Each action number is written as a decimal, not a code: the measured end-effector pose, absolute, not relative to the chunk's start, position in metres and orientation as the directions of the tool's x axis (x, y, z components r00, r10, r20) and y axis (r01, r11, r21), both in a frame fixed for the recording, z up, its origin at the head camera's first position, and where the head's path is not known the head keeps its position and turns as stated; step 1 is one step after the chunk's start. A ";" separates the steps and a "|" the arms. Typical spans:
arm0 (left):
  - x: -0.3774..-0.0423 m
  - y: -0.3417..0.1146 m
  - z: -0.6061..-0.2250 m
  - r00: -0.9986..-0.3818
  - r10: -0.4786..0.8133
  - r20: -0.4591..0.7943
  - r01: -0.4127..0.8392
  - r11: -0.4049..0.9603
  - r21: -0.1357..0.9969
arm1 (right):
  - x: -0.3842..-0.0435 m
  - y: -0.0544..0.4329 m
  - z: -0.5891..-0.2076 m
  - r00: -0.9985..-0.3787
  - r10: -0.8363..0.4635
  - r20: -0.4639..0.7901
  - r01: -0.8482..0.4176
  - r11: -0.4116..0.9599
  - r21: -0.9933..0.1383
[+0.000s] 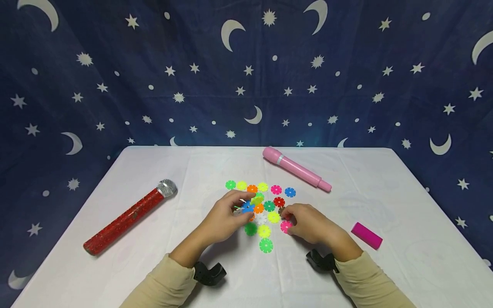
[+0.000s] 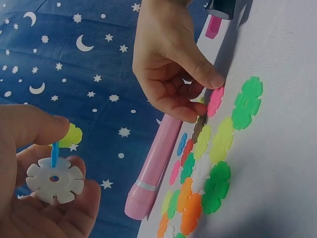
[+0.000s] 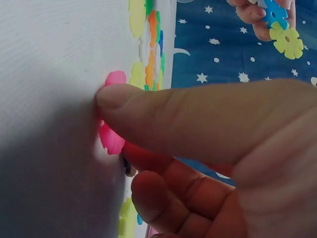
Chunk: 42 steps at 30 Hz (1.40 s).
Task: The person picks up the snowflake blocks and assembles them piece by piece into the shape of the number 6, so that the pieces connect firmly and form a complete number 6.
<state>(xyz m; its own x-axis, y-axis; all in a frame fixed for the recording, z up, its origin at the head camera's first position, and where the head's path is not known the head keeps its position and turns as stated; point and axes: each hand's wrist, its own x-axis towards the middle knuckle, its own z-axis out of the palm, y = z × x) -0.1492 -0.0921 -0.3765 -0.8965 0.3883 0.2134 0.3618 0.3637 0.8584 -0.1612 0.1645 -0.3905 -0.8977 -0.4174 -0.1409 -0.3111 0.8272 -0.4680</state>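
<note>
My left hand (image 1: 223,218) is raised over the table and holds a small joined piece of notched plastic discs between thumb and fingers. In it are a white disc (image 2: 54,179), a blue disc (image 3: 274,15) and a yellow disc (image 3: 287,39). To the right, my right hand (image 1: 310,222) is down at the table and grips a pink disc (image 3: 113,136) at its edge, thumb on it and fingers curled beside it. A brown disc (image 2: 199,130) lies next to those fingertips, partly hidden. Several loose discs, among them a light green disc (image 1: 265,245), lie flat between the hands.
On the left lies a red microphone-shaped tube (image 1: 125,222) with a silver head. A pink microphone-shaped toy (image 1: 296,169) lies behind the discs, and a magenta block (image 1: 366,235) is right of the right hand. A starry dark-blue cloth (image 1: 208,77) hangs behind the white table (image 1: 173,154).
</note>
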 end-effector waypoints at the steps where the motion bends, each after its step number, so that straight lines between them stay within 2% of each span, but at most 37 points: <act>1: -0.149 -0.092 -0.376 -0.896 0.390 0.212 0.361 0.366 0.858 | -0.161 0.164 -0.391 -0.898 -0.417 -0.143 -0.309 0.827 -0.469; 10: -0.149 -0.092 -0.377 -0.900 0.387 0.200 0.353 0.377 0.857 | -0.162 0.167 -0.392 -0.877 -0.466 -0.120 -0.358 0.799 -0.483; 15: -0.148 -0.091 -0.377 -0.903 0.384 0.190 0.341 0.374 0.863 | -0.161 0.171 -0.388 -0.866 -0.499 -0.016 -0.391 0.697 -0.601; 21: -0.147 -0.091 -0.376 -0.906 0.391 0.163 0.307 0.341 0.889 | -0.155 0.169 -0.379 -0.891 -0.446 0.087 -0.338 0.524 -0.781; 26: -0.147 -0.091 -0.376 -0.910 0.392 0.135 0.280 0.339 0.898 | -0.152 0.164 -0.375 -0.905 -0.399 0.147 -0.315 0.397 -0.862; 32: -0.147 -0.091 -0.377 -0.894 0.428 0.132 0.293 0.335 0.896 | -0.151 0.163 -0.373 -0.906 -0.378 0.192 -0.315 0.297 -0.902; 42: -0.146 -0.091 -0.377 -0.871 0.463 0.162 0.347 0.348 0.871 | -0.151 0.165 -0.371 -0.896 -0.398 0.196 -0.300 0.219 -0.928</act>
